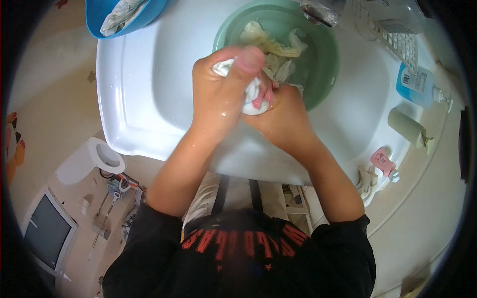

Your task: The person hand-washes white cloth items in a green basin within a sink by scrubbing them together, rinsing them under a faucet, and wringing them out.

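Note:
Both hands close around a bunched, wet white cloth (pixel 256 106) above the near side of the sink. My left hand (pixel 214 94) wraps its upper left part, the thumb lying over the top. From the right, my right hand (pixel 284 116) grips the same cloth, its fingers partly hidden behind the left. Just beyond them stands a green basin (pixel 329 74) with water and several soaked, yellowish-white cloths (pixel 280 48) in it. Drops of water shine on my left wrist. The cloth's exact kind is hidden by my fingers.
A blue basin (pixel 152 19) holding a pale cloth (pixel 119 19) sits at the white sink's (pixel 126 94) far left. Along the right edge are a blue pump bottle (pixel 416 85), a pale green bottle (pixel 405 126), a pink bottle (pixel 381 161) and a crumpled cloth (pixel 367 180). A metal faucet (pixel 325 12) overhangs the green basin.

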`<state>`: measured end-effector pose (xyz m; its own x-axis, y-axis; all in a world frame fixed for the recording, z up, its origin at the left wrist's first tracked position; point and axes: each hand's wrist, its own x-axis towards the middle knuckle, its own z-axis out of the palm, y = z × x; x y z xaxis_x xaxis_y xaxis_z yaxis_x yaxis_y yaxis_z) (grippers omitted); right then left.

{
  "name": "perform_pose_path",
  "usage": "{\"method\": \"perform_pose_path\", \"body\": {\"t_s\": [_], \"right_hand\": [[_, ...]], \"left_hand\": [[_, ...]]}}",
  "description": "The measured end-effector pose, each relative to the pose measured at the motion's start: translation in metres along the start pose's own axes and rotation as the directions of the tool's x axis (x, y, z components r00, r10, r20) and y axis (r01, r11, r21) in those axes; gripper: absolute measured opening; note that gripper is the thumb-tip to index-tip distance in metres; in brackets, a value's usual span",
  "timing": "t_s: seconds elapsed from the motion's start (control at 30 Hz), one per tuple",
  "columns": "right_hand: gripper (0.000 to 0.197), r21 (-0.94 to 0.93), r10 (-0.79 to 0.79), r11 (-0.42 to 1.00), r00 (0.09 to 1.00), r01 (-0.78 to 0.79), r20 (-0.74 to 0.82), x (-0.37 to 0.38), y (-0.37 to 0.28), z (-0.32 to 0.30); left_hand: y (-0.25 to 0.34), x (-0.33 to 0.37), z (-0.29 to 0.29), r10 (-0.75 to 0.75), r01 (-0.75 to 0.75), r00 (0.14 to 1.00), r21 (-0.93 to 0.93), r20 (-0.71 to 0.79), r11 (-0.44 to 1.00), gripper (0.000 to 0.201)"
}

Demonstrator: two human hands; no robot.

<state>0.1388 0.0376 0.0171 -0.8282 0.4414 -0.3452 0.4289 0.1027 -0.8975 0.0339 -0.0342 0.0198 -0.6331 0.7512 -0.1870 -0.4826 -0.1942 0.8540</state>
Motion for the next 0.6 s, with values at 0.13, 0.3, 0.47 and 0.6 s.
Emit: {"method": "perform_pose_path", "body": {"t_s": [0.13, 0.3, 0.47, 0.6], "right_hand": [[0.025, 0.050, 0.200, 0.975, 0.952, -0.217, 0.230, 0.005, -0.012, -0.014], [0.019, 0.457, 0.180, 0.831, 0.931, -0.317, 0.318, 0.001, -0.010, -0.004], [0.012, 0.512, 0.176, 0.699, 0.814, -0.499, 0.553, -0.008, -0.005, -0.006], [0.015, 0.556, 0.093, 0.600, 0.740, -0.575, 0.666, -0.006, 0.013, -0.016]], "left_hand": [[0.019, 0.011, 0.003, -0.293, 0.293, 0.949, 0.024, 0.112, 0.956, 0.039], [0.027, 0.020, 0.005, -0.395, 0.419, 0.891, -0.073, 0.224, 0.905, 0.036], [0.032, 0.017, 0.007, -0.438, 0.479, 0.833, -0.043, 0.339, 0.877, 0.035], [0.022, 0.007, 0.019, -0.367, 0.379, 0.886, 0.013, 0.284, 0.925, 0.033]]}}
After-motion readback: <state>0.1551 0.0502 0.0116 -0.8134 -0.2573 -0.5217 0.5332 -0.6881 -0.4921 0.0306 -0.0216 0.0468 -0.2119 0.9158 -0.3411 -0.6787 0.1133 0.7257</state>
